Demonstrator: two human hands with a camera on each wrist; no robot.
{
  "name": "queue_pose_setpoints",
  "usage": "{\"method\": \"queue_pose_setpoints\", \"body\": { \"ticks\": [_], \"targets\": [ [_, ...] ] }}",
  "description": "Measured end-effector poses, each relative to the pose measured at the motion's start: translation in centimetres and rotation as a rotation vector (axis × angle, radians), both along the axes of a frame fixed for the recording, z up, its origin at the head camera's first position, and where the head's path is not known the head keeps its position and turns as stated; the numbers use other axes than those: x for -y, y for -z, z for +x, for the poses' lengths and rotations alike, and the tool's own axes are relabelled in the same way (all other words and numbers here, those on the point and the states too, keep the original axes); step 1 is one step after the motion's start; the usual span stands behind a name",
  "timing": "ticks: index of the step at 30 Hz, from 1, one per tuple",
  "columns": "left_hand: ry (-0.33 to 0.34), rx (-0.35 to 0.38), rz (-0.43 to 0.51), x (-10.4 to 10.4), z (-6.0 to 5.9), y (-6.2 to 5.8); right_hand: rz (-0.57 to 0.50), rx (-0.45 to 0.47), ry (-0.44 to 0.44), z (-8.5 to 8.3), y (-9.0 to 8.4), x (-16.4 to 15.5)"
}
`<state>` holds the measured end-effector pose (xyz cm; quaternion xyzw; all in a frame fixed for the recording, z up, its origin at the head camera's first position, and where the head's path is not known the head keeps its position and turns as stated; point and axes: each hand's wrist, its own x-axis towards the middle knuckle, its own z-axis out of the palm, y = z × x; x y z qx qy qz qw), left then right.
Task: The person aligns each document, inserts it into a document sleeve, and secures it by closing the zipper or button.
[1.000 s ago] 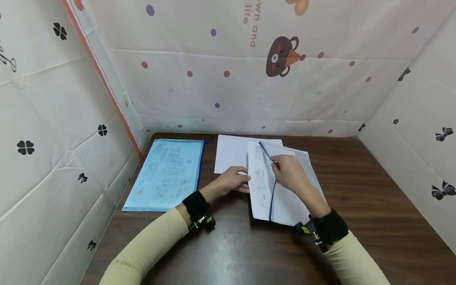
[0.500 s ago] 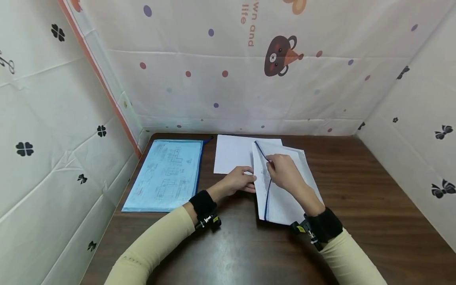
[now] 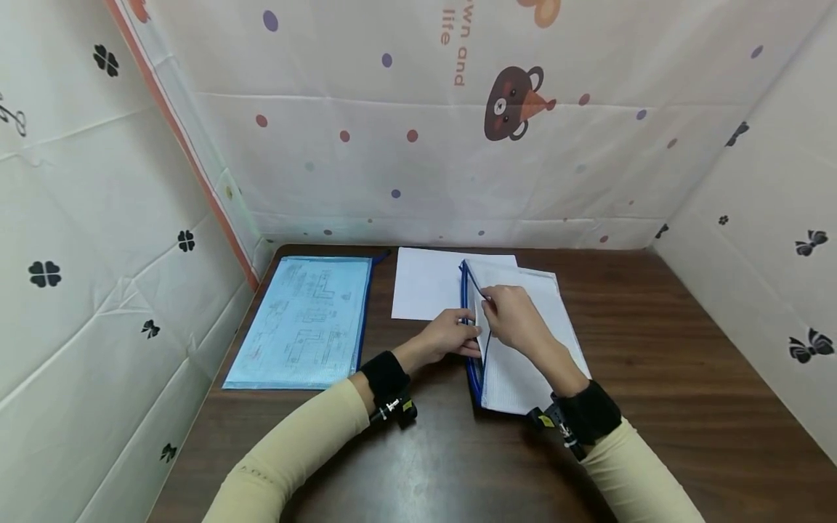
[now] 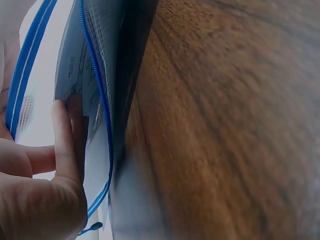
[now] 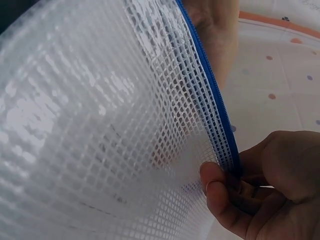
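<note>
White mesh pouch (image 3: 523,341) mid-tabletop (image 3: 654,378), printed sheet (image 4: 75,75) now almost fully inside; right hand (image 3: 516,319) grip pinches the zipper edge up, left hand (image 3: 447,335) fingers push paper in

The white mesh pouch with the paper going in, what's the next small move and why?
Probably push the printed sheet further in with the left hand: the right hand pinches the mesh pouch open by its zipper edge, and the sheet sits at the mouth.
</note>
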<state>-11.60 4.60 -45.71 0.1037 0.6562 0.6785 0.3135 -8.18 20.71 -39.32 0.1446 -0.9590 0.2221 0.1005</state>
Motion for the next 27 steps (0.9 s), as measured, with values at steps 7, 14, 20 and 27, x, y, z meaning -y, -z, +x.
{"method": "queue_pose_setpoints", "body": {
  "ticks": [7,14,20,27],
  "targets": [
    [0.004,0.002,-0.017,-0.2,0.0,0.3,0.005,0.036,0.018,0.1,0.0,0.0],
    [0.016,0.008,-0.011,-0.3,0.1,0.2,-0.002,0.039,0.028,0.1,0.0,-0.3],
    [0.022,0.002,-0.016,-0.6,0.3,0.1,0.0,0.034,0.036,0.4,-0.1,-0.8],
    [0.039,-0.033,0.004,-0.2,0.1,0.2,0.021,0.012,0.066,0.6,-0.7,-2.3]
  ]
}}
